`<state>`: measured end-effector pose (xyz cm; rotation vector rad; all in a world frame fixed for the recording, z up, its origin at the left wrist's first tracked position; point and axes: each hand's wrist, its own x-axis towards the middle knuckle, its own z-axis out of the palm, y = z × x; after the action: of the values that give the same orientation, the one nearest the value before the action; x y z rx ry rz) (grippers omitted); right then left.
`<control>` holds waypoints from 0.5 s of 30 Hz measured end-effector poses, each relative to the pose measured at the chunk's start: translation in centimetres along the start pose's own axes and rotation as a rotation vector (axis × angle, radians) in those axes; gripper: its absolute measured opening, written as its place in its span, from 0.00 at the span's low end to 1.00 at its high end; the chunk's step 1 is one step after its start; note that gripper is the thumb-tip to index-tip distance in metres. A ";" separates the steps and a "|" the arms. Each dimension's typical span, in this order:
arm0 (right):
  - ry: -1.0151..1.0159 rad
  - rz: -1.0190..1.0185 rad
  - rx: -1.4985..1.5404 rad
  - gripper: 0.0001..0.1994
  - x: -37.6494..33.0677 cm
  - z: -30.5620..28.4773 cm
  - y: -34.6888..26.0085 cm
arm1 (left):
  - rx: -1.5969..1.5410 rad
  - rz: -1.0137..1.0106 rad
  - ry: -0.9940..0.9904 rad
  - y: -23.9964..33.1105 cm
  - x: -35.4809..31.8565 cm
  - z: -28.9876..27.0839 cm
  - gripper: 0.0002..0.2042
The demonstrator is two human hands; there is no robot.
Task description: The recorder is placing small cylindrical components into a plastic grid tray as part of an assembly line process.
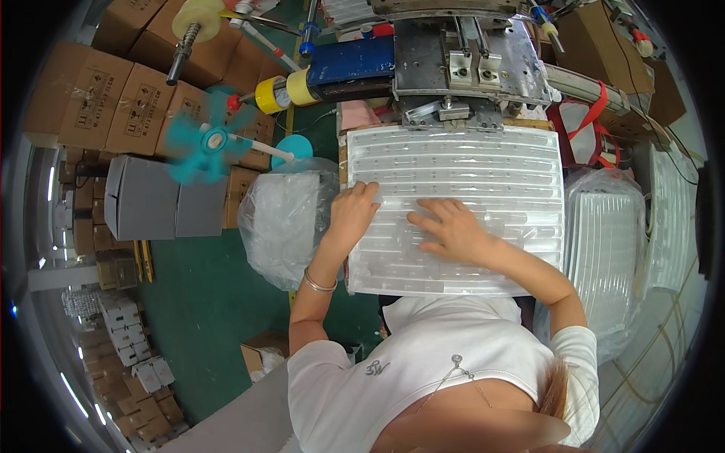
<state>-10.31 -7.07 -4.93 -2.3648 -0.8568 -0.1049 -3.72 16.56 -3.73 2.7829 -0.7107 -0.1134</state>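
A white ribbed tray [453,285] lies in front of me, holding rows of clear plastic tubes [521,219]. My right hand [459,232] is over the middle of the tray, palm down and fingers spread, resting on several loose tubes. At the tray's left edge is my left hand [352,214], its fingers slightly bent and touching the ends of the tubes; nothing shows held in it. Behind the tray's far edge stands a metal machine with a flat plate [427,72] and a small clamp block [455,112].
A turquoise fan [215,139] spins at the left, before stacked cardboard boxes [94,98]. Plastic-wrapped bundles flank the tray, one at the left [283,219] and one of ribbed trays at the right [604,249]. A red-strapped bag [578,132] is at the far right.
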 end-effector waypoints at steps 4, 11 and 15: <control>-0.048 0.041 -0.137 0.30 -2.6 0.9 0.1 | -0.092 -0.017 0.067 2.8 -1.7 -0.2 0.17; -0.032 0.137 -0.100 0.30 -5.9 -1.0 -0.6 | -0.227 0.057 -0.144 8.1 -5.0 3.4 0.21; -0.017 0.209 -0.080 0.29 -7.6 -2.1 -0.7 | -0.287 0.059 -0.101 10.6 -6.0 5.2 0.23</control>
<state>-16.48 -12.07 -4.95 -2.5186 -0.6182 -0.0341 -14.62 9.27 -5.71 2.4950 -0.7364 -0.3193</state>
